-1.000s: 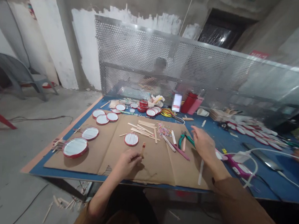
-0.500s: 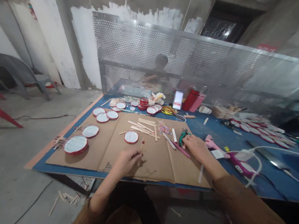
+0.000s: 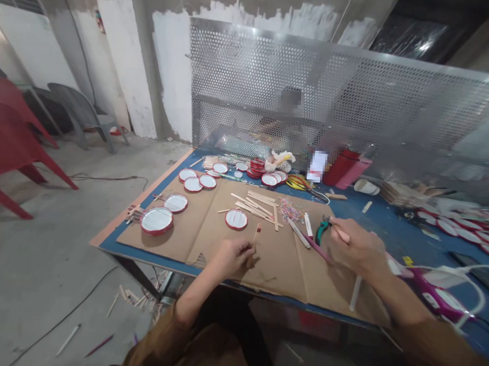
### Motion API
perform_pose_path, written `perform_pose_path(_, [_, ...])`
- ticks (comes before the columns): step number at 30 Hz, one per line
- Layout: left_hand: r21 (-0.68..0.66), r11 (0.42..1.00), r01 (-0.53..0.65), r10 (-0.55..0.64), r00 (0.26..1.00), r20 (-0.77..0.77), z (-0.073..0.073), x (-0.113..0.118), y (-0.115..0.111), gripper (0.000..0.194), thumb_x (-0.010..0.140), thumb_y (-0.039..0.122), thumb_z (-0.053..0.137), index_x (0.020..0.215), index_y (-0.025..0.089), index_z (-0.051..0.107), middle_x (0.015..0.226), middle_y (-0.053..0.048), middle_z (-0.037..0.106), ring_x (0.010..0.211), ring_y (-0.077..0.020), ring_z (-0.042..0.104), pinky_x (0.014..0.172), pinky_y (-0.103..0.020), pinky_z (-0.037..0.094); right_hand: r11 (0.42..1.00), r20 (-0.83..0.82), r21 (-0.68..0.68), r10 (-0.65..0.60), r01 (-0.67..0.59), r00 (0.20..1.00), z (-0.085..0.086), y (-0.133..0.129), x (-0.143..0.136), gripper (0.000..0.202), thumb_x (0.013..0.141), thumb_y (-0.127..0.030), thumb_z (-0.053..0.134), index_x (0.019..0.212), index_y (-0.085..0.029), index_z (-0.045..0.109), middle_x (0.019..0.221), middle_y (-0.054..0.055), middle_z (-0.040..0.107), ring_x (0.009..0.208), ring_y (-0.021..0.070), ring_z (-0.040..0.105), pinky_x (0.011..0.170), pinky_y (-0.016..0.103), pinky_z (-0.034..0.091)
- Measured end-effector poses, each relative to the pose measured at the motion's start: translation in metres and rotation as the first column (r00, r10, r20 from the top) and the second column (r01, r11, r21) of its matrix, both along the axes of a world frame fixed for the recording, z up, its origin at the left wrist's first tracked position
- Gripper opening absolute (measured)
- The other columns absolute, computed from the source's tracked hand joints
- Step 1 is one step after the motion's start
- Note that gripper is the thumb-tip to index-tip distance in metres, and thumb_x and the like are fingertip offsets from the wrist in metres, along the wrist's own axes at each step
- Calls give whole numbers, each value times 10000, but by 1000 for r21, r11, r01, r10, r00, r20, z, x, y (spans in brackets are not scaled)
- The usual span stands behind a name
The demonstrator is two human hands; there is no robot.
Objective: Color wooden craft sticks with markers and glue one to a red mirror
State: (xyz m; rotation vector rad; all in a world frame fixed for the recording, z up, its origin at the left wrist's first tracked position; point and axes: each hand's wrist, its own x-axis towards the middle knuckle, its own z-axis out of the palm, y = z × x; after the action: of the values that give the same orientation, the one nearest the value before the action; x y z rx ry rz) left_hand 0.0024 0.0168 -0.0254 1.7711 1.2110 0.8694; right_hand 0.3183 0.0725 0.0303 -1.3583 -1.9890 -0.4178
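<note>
My left hand (image 3: 235, 256) is closed around a thin wooden stick (image 3: 256, 235) with a small reddish-brown square at its top, held upright over the cardboard (image 3: 213, 236). A round, red-rimmed white disc (image 3: 236, 218) lies just beyond it. My right hand (image 3: 358, 248) hovers at the cardboard's right side, its fingers curled together beside green-handled pliers (image 3: 322, 231); what they hold is hidden. Between the hands and further back are loose flat sticks (image 3: 255, 206), a tangle of coloured bits (image 3: 290, 210), a white marker (image 3: 308, 225) and a pink rod (image 3: 318, 249).
More red-rimmed discs (image 3: 156, 221) lie at the left, some with sticks attached. Bottles (image 3: 341, 167), a phone (image 3: 317, 166) and a paper cup (image 3: 366, 186) stand or lie along the back. A purple power strip (image 3: 439, 297) with white cables is at right.
The view has swung left, so the table appears further right. My right hand has shifted right relative to the pliers and looks raised. My left hand still holds the stick.
</note>
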Motion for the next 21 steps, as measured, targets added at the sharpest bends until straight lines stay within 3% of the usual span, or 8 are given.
perform_pose_path(2, [7,1000,-13,13,1000,0,0,0,-1,208,861,250,495,686,181,584,661,0,687,654,-127,608,615,-187,404,982,-82,13,190,-189,978,0,-21,-38,231,922,-340,487,951,-192,663,915,102,714,841,227,680,725,349,504])
perform_pose_path(6, [42,998,-56,57,997,-45,-2,0,-2,193,852,228,507,685,181,593,699,-8,701,658,-129,606,607,-192,396,958,-413,58,279,-281,867,-20,-62,-111,44,892,-260,591,913,-223,602,808,17,660,673,155,648,617,277,523])
perform_pose_path(9, [55,993,-100,106,987,-117,-3,0,-2,193,852,239,511,683,188,588,696,-11,693,658,-142,605,605,-209,391,949,-480,100,309,-299,821,-40,-73,-137,47,884,-219,605,871,-218,561,732,-11,603,578,120,591,529,234,487])
perform_pose_path(12, [64,995,-82,90,986,-142,-2,-2,-2,197,864,243,499,690,198,578,721,-13,704,691,-153,627,639,-217,408,945,-338,57,322,-322,884,-50,-65,-130,7,908,-207,570,910,-212,574,756,5,629,654,140,632,593,246,504])
perform_pose_path(17, [32,1000,-1,4,993,-119,3,-4,-4,218,890,226,460,691,207,549,744,-4,720,729,-149,652,696,-213,428,935,66,-27,354,-353,933,-46,-38,-76,191,933,-166,469,1056,-208,610,884,57,692,838,193,661,757,300,512])
perform_pose_path(21, [20,1000,-2,5,991,-131,4,-3,-4,221,892,216,458,685,207,533,745,-10,719,737,-152,656,697,-213,433,961,385,-186,262,-204,885,-40,-13,-39,346,884,-81,432,1163,-180,612,960,100,696,913,232,619,770,319,481])
